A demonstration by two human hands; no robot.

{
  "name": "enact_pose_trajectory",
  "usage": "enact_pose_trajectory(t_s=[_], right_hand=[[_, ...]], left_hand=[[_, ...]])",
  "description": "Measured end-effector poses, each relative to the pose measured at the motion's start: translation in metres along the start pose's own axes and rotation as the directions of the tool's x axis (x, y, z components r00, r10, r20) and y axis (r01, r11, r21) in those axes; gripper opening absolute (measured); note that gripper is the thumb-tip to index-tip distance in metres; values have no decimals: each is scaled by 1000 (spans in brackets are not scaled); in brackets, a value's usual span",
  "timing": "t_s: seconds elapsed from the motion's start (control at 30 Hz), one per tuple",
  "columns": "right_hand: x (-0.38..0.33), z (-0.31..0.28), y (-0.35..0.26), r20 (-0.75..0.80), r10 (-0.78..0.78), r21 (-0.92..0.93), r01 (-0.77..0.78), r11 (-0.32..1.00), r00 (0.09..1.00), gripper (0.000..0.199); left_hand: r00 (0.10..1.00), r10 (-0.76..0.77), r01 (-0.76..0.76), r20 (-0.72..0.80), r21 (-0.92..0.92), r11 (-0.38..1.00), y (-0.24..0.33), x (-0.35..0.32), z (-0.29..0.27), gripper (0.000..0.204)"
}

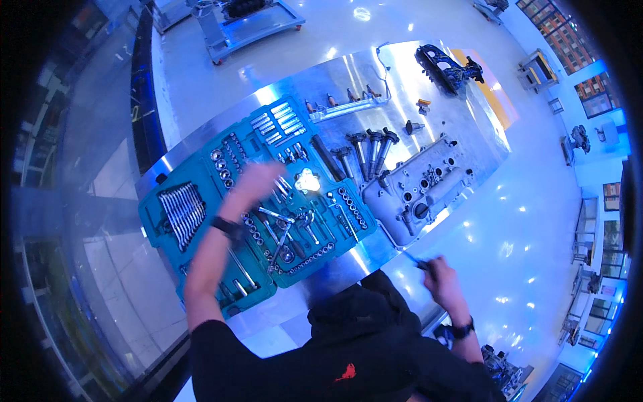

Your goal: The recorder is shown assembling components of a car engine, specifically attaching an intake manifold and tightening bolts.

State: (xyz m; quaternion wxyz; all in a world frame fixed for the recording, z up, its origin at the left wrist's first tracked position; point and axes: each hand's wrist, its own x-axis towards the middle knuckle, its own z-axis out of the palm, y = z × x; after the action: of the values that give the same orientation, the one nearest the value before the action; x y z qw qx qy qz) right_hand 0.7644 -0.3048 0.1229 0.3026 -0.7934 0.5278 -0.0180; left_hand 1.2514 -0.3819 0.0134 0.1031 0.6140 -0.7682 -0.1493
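My left hand [260,181] reaches over the open teal tool case [271,285], near its middle, above rows of sockets. Motion smears its fingers, so whether they are closed on anything cannot be told. A ratchet [276,214] and other chrome tools lie in the case just below that hand. My right hand [443,287] is closed around a slim tool with a dark handle [423,265], held off the table's near edge. The tool's thin shaft points up and left toward the grey valve cover [392,208]; its tip is too small to make out.
Combination wrenches [182,213] fill the case's left part. Several black ignition coils [375,151] lie beyond the valve cover. Farther off on the metal table [402,74] are a fuel rail with injectors [351,107] and a black engine part [445,69]. A wheeled cart [251,33] stands behind.
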Motion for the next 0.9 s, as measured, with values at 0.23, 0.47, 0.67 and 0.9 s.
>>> enact_pose_trajectory(t_s=[0.23, 0.47, 0.67, 0.9], right_hand=[[-99, 0, 61, -120, 495, 207, -466, 860, 860, 13], [-112, 73, -5, -77, 429, 303, -389, 870, 900, 13], [-130, 100, -21, -138, 570, 404, -480, 779, 810, 13], [-116, 122, -25, -201, 572, 384, -473, 793, 795, 14]], left_hand=[[862, -378, 0, -338, -746, 666, -130, 79, 6, 22], [782, -436, 107, -445, -593, 798, -122, 97, 58, 19], [787, -333, 161, -520, -349, 923, -101, 95, 80, 16], [930, -90, 121, -357, 67, 990, -134, 130, 40, 22]])
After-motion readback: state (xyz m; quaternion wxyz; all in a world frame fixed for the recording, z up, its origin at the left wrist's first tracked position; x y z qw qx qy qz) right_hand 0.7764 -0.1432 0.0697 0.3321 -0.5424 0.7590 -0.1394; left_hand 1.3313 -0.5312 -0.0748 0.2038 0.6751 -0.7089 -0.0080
